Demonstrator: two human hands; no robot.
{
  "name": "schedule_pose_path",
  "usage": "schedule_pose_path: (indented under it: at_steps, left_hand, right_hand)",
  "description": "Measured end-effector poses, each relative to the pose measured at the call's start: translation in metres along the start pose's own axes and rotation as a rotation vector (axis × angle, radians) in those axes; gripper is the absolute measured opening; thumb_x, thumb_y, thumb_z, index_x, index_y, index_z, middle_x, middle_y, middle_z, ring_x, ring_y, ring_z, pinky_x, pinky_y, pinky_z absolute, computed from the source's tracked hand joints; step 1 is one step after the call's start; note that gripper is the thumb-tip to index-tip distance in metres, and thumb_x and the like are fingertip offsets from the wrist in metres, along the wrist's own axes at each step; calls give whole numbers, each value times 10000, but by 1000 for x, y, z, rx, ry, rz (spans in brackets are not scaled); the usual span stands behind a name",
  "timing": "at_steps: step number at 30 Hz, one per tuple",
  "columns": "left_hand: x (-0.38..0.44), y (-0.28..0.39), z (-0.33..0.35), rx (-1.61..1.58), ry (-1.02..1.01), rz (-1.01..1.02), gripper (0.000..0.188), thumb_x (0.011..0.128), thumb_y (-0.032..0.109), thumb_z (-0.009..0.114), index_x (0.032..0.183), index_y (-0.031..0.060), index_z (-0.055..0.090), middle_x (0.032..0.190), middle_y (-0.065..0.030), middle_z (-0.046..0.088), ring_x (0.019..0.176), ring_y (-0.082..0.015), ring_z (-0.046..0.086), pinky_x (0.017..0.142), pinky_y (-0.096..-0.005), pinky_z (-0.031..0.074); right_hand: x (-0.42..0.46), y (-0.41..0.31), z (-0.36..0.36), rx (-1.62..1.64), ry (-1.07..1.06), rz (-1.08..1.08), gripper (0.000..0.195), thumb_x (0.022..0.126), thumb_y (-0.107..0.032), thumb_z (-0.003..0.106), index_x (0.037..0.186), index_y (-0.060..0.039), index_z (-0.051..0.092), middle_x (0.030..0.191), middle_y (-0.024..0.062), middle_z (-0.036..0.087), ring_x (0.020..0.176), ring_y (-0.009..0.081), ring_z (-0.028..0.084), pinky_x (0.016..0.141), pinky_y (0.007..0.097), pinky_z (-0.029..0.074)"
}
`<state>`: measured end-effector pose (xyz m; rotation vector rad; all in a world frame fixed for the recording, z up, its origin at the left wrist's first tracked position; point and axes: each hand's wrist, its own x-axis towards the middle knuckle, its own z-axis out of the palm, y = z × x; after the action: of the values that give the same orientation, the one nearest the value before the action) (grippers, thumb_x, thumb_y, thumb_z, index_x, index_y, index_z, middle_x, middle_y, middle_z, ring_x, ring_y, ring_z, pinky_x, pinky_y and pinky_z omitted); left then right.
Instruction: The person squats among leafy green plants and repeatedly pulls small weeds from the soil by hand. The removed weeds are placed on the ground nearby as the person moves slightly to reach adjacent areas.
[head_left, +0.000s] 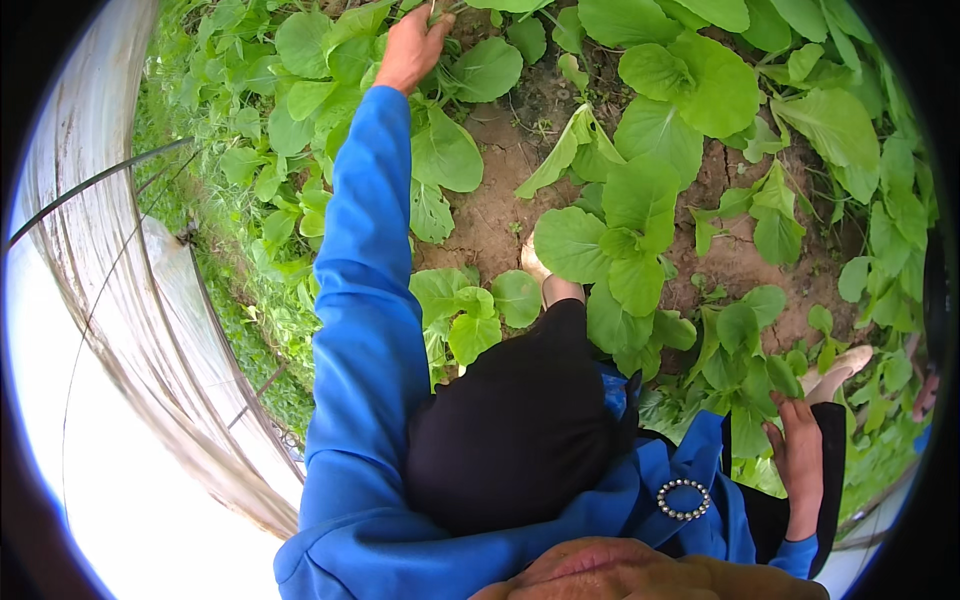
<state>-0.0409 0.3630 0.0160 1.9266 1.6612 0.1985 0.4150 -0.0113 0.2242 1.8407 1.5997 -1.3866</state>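
Observation:
My left hand (414, 43) reaches out at the top edge, its fingers closed around a thin pale stem among leafy green plants (486, 69); the fingertips are partly hidden. At the lower right, my right hand (799, 448) is beside my knee, thumb and fingers apart, its fingertips against the leaves of a low leafy plant (739, 352). It appears to hold nothing. Between my hands, a larger broad-leaved plant (621, 244) grows in front of my bent, dark-clothed knee.
Cracked brown soil (491, 217) shows between the plants. My light shoes (534, 262) (847, 361) stand among them. Plastic sheeting (97, 187) with a dark curved rod (97, 182) lies at left. At the far right edge is part of what looks like another person's hand (927, 394).

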Motion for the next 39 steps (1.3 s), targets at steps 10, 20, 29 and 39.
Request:
schedule_pose_path:
  at_steps: [10,20,29,39]
  left_hand:
    - [32,-15,19,610,-120,-183,395,782,319,611,1044,24,604,1044,-214,603,966,-381,576,832,-451,465]
    - [61,-90,22,299,-296,-221,490,757,336,671,1087,-16,586,1116,-222,575,1014,-346,564,841,-417,444]
    - [20,-47,2,-1202,302,-473,310,729,121,720,966,4,559,912,-122,605,760,-222,612,617,-378,534]
    - [74,-29,94,-690,291,-262,475,688,131,755,1092,37,522,1024,-70,588,914,-166,522,769,-330,418]
  right_hand:
    - [4,-2,0,12,13,-9,412,695,44,626,1091,4,517,986,195,547,921,386,525,759,413,441]
    - [9,0,-5,2,13,-36,413,694,47,624,1090,1,518,967,197,545,916,390,520,753,413,440]
    - [0,0,-3,-24,35,-34,442,674,20,642,1098,-12,523,969,172,550,908,361,528,763,417,441]
    - [-1,0,-4,-5,26,-31,422,696,25,624,1103,-11,518,999,195,548,940,387,517,783,418,436]
